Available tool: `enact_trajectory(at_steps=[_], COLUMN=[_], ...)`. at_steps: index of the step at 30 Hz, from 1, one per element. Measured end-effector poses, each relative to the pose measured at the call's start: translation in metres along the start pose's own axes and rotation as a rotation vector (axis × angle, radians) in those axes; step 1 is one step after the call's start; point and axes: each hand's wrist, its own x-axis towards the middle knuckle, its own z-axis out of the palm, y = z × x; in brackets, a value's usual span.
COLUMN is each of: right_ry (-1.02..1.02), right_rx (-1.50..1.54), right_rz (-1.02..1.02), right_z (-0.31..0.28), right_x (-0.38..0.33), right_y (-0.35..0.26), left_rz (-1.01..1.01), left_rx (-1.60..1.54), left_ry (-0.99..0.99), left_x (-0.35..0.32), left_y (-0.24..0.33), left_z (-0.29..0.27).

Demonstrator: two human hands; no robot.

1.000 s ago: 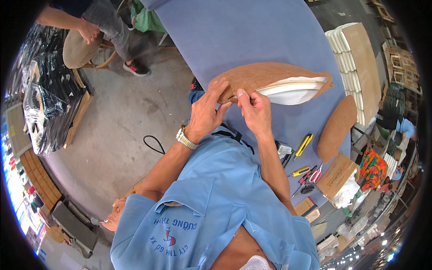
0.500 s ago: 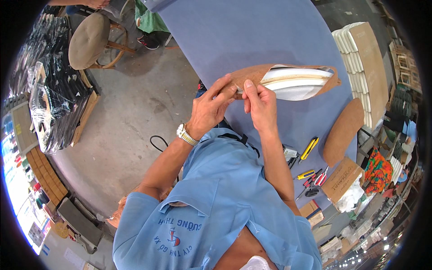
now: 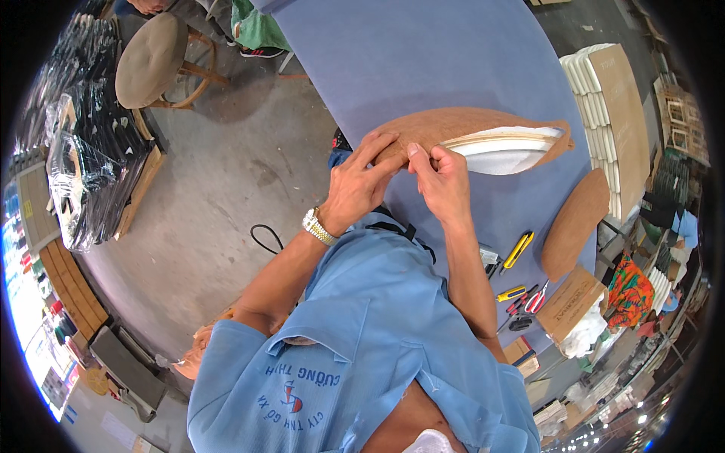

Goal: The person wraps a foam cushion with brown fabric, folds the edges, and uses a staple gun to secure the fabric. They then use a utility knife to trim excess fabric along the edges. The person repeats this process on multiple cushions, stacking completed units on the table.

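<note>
Over a curved padded panel [image 3: 498, 160] with white foam and a wooden edge, a brown fabric cover [image 3: 461, 119] is partly drawn. The panel shows through the cover's gap on the right side. My left hand [image 3: 353, 185] grips the cover's left end, its fingers curled on the fabric. Beside it, my right hand [image 3: 445, 185] pinches the cover's near edge at the gap, thumb on top. A second brown curved piece [image 3: 575, 226] lies on the blue-grey table [image 3: 423, 53] to the right.
Yellow utility knives [image 3: 519, 250], scissors [image 3: 537, 299] and a cardboard box [image 3: 572, 302] lie at the table's near right. White padded panels [image 3: 596, 113] are stacked beyond the right edge. A round stool [image 3: 153, 60] and wrapped stacks [image 3: 94, 166] stand left. Another person's leg [image 3: 257, 29] shows at the top.
The cover's gap has narrowed, with fabric now over more of the foam. Both hands have shifted slightly right and stay on the cover's near edge.
</note>
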Motion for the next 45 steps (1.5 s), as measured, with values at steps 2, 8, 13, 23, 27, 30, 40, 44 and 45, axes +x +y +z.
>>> enact_trajectory(at_steps=[2,8,13,23,27,30,40,44,45], right_ry=[-0.001,0.004,-0.007,0.034,0.042,0.012,-0.017,-0.023,-0.022], right_rx=[0.009,0.073,0.175,0.125,0.096,0.150,0.144,0.207,0.233], right_rz=[-0.021,-0.053,-0.073,-0.190,-0.253,-0.230,-0.325,-0.334,-0.327], right_z=[-0.001,-0.002,0.000,0.007,0.013,0.015,0.028,0.030,0.030], right_x=[-0.002,-0.003,0.000,0.009,0.017,0.022,0.046,0.050,0.050], right_y=[0.001,0.019,0.025,0.036,0.053,0.057,0.050,0.056,0.059], left_rz=[-0.003,0.000,-0.048,-0.144,-0.099,-0.102,-0.244,-0.511,-0.537], left_rx=[-0.015,-0.104,-0.064,-0.114,-0.129,-0.120,-0.290,-0.958,-0.971], left_ry=[0.031,0.165,0.058,-0.242,-0.233,-0.276,-0.215,-0.201,-0.235], left_x=[-0.002,-0.011,-0.001,0.028,0.032,0.037,0.035,0.036,0.037], left_y=[-0.002,-0.011,-0.007,-0.005,-0.013,-0.013,-0.043,-0.051,-0.051], left_z=[0.004,0.016,0.002,-0.030,-0.030,-0.035,-0.023,-0.008,-0.008])
